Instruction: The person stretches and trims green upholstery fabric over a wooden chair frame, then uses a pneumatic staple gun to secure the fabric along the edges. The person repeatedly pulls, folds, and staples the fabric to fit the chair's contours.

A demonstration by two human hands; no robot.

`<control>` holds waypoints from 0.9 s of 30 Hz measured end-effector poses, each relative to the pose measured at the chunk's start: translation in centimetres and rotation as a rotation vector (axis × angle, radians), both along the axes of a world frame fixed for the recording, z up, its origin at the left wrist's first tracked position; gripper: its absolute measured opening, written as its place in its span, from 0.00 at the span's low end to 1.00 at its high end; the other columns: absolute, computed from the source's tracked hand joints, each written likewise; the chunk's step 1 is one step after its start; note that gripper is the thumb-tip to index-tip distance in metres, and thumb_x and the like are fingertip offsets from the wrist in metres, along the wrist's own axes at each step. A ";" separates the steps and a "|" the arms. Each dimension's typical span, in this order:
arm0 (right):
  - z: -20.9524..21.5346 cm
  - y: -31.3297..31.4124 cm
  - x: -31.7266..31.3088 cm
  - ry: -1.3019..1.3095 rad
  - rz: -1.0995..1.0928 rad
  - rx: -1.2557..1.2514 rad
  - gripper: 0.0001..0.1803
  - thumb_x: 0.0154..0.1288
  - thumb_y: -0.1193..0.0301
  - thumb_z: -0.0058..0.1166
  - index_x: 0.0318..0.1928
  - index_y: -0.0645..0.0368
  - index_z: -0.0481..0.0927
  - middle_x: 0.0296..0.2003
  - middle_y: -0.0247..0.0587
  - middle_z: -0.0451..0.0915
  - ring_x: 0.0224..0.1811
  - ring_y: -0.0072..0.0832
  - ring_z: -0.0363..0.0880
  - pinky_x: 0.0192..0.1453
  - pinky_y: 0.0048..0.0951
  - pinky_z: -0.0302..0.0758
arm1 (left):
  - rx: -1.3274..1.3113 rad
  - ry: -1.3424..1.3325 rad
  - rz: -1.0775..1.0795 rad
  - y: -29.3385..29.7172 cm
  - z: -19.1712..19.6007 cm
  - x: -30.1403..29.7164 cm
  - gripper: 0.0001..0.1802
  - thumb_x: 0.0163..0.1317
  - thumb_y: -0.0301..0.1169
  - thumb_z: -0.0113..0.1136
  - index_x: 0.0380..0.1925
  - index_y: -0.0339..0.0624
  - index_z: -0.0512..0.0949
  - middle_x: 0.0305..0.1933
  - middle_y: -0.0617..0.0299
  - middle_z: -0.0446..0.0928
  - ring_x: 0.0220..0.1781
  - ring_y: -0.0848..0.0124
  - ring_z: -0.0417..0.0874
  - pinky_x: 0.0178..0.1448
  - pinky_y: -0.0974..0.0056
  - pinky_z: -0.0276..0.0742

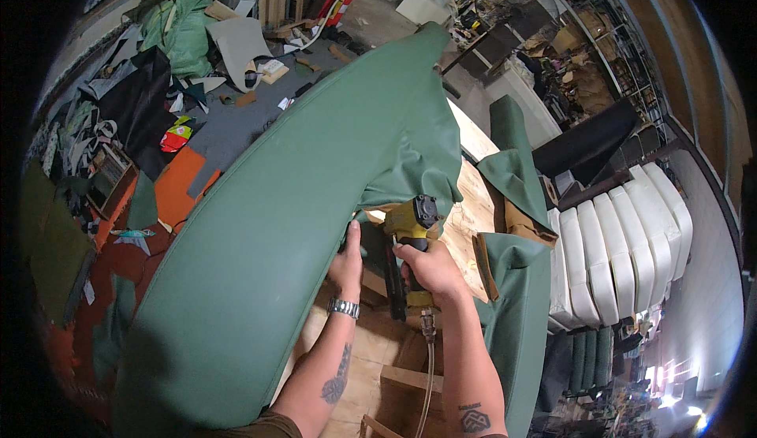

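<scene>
Single head-worn fisheye, looking down and forward, close over green upholstered piece.

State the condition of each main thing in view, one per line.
Staple gun: gripped in the right hand
Hose: attached to the staple gun
Green cover: smooth on the left, wrinkled near the staple gun
Left hand: at the green cover's edge, fingers partly hidden
Wooden panel: partly bare
White cushions: packed side by side
</scene>
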State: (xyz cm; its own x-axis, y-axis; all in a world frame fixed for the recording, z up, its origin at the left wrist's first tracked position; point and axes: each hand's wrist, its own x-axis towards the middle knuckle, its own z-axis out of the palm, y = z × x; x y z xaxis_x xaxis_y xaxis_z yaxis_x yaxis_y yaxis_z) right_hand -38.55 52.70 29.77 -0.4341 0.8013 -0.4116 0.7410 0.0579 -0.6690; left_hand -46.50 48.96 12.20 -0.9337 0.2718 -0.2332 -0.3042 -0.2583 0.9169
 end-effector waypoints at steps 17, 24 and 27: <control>-1.2 -5.2 5.0 0.760 -0.234 -0.425 0.23 0.68 0.60 0.66 0.52 0.65 0.78 0.30 0.44 0.84 0.28 0.31 0.83 0.32 0.32 0.79 | 0.204 0.015 -0.170 -4.6 -5.8 3.3 0.33 0.75 0.43 0.63 0.69 0.30 0.69 0.65 0.47 0.77 0.65 0.59 0.79 0.69 0.57 0.73; -7.0 -9.6 11.3 0.154 0.216 0.043 0.32 0.56 0.74 0.68 0.64 0.61 0.78 0.33 0.49 0.87 0.32 0.41 0.87 0.41 0.38 0.83 | -0.038 0.183 -0.407 -6.6 -11.2 -0.4 0.37 0.74 0.47 0.61 0.72 0.32 0.68 0.70 0.50 0.76 0.69 0.57 0.75 0.76 0.56 0.65; -10.9 -11.1 10.9 -0.185 0.439 0.418 0.43 0.52 0.66 0.73 0.72 0.44 0.73 0.39 0.60 0.86 0.42 0.56 0.87 0.49 0.49 0.83 | -0.083 0.200 -0.350 -5.2 -14.4 -0.4 0.25 0.77 0.41 0.56 0.64 0.32 0.75 0.64 0.47 0.80 0.64 0.56 0.79 0.70 0.53 0.71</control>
State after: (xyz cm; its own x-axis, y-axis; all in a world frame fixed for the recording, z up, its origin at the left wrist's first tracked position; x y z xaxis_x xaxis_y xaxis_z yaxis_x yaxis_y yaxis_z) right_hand -27.68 41.61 18.91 -0.7104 0.6740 -0.2023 0.6902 0.6113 -0.3872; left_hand -46.91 43.71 -2.21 -0.8175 0.5688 -0.0905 -0.1739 -0.0939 0.9803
